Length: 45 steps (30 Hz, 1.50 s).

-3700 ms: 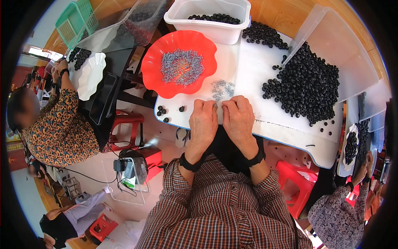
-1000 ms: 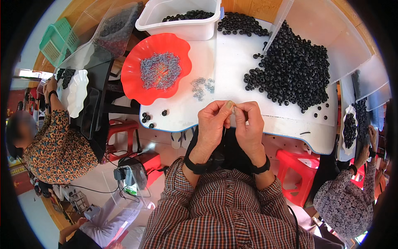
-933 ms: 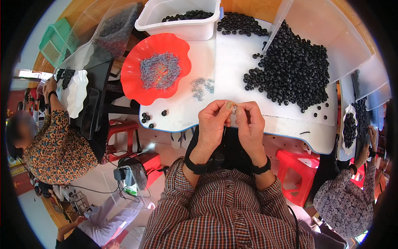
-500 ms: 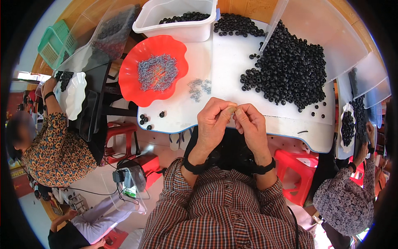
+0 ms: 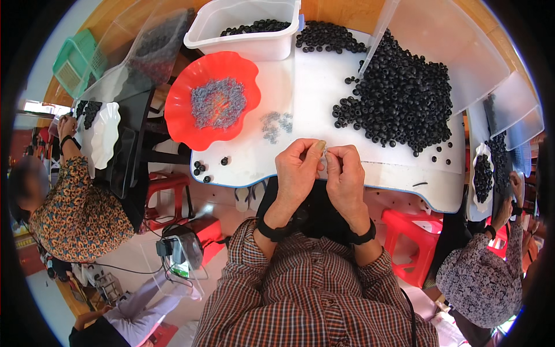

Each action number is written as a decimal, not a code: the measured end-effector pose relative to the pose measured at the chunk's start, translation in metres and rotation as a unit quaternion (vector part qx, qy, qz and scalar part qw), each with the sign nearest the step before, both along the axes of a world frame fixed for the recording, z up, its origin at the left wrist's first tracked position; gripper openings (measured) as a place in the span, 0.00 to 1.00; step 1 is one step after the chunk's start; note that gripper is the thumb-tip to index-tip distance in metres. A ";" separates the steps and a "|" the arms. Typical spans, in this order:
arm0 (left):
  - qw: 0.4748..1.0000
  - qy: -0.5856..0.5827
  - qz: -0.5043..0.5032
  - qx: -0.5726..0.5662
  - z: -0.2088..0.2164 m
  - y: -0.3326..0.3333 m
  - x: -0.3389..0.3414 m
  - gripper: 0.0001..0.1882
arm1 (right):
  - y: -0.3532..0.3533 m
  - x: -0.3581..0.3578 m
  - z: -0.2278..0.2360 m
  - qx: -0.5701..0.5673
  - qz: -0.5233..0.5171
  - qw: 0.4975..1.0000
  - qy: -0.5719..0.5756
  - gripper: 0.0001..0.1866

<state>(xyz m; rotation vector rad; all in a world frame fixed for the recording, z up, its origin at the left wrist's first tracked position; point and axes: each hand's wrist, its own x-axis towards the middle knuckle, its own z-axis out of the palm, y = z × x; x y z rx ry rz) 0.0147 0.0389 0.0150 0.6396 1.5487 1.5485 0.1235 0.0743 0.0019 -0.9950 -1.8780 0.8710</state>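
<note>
My left hand (image 5: 296,172) and my right hand (image 5: 346,172) meet over the table's near edge, thumbs and fingertips pinched together. A tiny pale, see-through piece (image 5: 324,151) shows between the fingertips, too small to name. Left of the hands stands a red wavy-edged dish (image 5: 178,118) holding a heap of small greyish clear pieces (image 5: 218,103). More such pieces (image 5: 277,126) lie loose on the white table (image 5: 254,159) beside it. To the right spreads a big pile of round black beads (image 5: 404,95) with holes through them.
A white tub (image 5: 248,47) with black beads stands at the back. A clear plastic bin (image 5: 428,34) lies tipped behind the pile. Loose beads (image 5: 199,168) sit at the table's left corner. Red stools (image 5: 404,240) flank me. Co-workers sit at tables left and right.
My hands have drawn slightly apart at the fingertips, the right one shifting a little left and down. A tiny pale piece now shows between them.
</note>
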 end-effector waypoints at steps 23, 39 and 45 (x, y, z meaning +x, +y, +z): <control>0.868 0.497 0.004 0.014 -0.013 0.049 0.007 0.11 | 0.017 0.038 -0.017 -0.040 -0.086 0.995 0.025 0.04; 0.911 0.402 -0.025 0.093 -0.023 0.054 0.011 0.12 | 0.020 0.047 -0.022 -0.043 -0.092 0.994 0.042 0.03; 0.983 -0.091 -0.114 0.116 -0.017 0.038 0.005 0.11 | 0.019 0.047 -0.015 -0.086 -0.086 0.989 0.080 0.02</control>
